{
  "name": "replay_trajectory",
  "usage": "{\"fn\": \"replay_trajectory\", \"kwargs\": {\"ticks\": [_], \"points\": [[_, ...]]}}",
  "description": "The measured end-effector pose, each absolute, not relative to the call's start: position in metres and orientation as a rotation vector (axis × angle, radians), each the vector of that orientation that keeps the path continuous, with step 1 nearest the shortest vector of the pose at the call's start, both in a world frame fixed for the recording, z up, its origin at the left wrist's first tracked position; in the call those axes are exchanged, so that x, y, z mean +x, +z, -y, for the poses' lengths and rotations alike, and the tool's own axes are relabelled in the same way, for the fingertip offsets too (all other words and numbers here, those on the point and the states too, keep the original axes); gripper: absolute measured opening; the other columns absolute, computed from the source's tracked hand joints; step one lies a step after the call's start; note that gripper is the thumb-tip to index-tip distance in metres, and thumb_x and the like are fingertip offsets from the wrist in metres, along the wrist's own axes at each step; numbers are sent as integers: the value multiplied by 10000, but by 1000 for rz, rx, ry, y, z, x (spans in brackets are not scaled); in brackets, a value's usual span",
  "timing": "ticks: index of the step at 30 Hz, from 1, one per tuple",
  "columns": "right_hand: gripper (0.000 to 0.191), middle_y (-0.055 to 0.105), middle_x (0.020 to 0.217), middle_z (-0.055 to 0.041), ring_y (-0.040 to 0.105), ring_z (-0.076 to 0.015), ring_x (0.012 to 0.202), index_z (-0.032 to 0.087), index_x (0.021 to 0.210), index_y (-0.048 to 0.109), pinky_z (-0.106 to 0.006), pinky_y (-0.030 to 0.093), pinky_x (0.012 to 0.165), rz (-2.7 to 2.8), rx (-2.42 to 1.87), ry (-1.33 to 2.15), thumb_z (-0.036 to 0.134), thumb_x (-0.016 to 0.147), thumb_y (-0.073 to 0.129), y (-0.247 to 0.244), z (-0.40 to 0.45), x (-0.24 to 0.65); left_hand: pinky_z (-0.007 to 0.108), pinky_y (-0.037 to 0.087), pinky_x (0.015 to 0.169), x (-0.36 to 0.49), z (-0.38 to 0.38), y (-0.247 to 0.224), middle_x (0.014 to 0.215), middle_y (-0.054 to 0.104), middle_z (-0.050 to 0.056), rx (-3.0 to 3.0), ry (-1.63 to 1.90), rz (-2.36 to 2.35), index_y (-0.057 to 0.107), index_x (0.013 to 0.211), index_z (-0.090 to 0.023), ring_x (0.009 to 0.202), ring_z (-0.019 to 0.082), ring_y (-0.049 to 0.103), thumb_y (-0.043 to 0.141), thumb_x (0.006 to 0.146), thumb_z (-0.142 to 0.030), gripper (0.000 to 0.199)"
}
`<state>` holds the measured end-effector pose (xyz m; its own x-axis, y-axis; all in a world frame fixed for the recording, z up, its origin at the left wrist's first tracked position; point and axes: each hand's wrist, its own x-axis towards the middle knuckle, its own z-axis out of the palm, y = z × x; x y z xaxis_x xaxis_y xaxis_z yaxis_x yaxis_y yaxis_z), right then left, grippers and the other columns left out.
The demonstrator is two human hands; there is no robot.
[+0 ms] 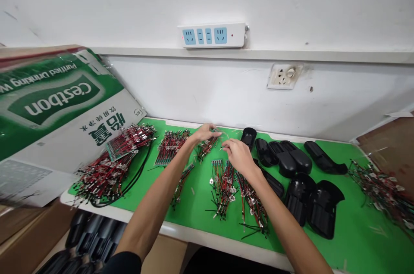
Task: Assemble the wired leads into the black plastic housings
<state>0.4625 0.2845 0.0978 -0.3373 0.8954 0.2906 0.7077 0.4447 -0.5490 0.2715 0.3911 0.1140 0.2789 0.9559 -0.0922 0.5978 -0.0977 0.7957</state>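
My left hand [206, 132] is closed, thumb and fingers at the top end of a small bunch of wired circuit boards [205, 148] near the back edge of the green mat. Its red and black wires trail down toward the lower left. My right hand [238, 156] pinches a tiny piece at its fingertips, too small to name. Below that hand lie two more wired bunches, one in the middle [222, 188] and another [254, 203] partly under my right forearm. A thin wired strip [183, 182] lies beside my left forearm.
On the left are a wired-board stack [170, 148] and a big wire heap [108, 175] against a Cestbon carton [61, 106]. Black plastic shells [299, 196] sit at right, with more wires [384, 192] beyond. A power strip [211, 35] is on the wall; more shells [97, 233] lie below the table.
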Motion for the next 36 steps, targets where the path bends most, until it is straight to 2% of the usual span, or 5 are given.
{"fn": "replay_trajectory", "kwargs": {"ticks": [5,9,13,22,36], "points": [[232,773,975,-80,730,-235,923,159,1008,760,-313,545,818,2129,-1303,608,9,893,627,94,-311,467,404,477,1011,277,-349,116,1212,654,123,1978,904,-1505,657,1122,-163,1114,240,612,608,894,-296,269],[279,785,990,-50,742,-179,918,166,1029,759,-259,556,823,2124,-1224,723,-14,885,601,91,-326,468,360,549,882,287,-302,111,1000,724,61,2002,973,-1460,648,1133,-201,921,199,680,619,897,-306,260],[237,781,1026,-59,730,-168,933,156,1028,758,-254,547,831,2139,-1187,737,20,905,606,88,-329,467,322,573,801,296,-284,98,970,755,60,1908,1083,-1494,677,1045,-195,841,178,702,669,861,-273,200],[188,695,1043,-68,604,-245,1007,185,904,719,-381,403,897,2386,-1083,474,23,873,630,90,-334,457,304,583,726,289,-282,82,763,760,31,1678,1167,-1590,727,806,-183,679,168,708,661,749,-134,100],[223,586,1177,-95,518,-263,1135,190,882,733,-377,395,970,2615,-866,268,5,886,609,93,-373,462,290,599,688,282,-287,82,719,757,39,1444,1187,-1665,713,714,-167,666,176,719,723,633,-169,81]]}}
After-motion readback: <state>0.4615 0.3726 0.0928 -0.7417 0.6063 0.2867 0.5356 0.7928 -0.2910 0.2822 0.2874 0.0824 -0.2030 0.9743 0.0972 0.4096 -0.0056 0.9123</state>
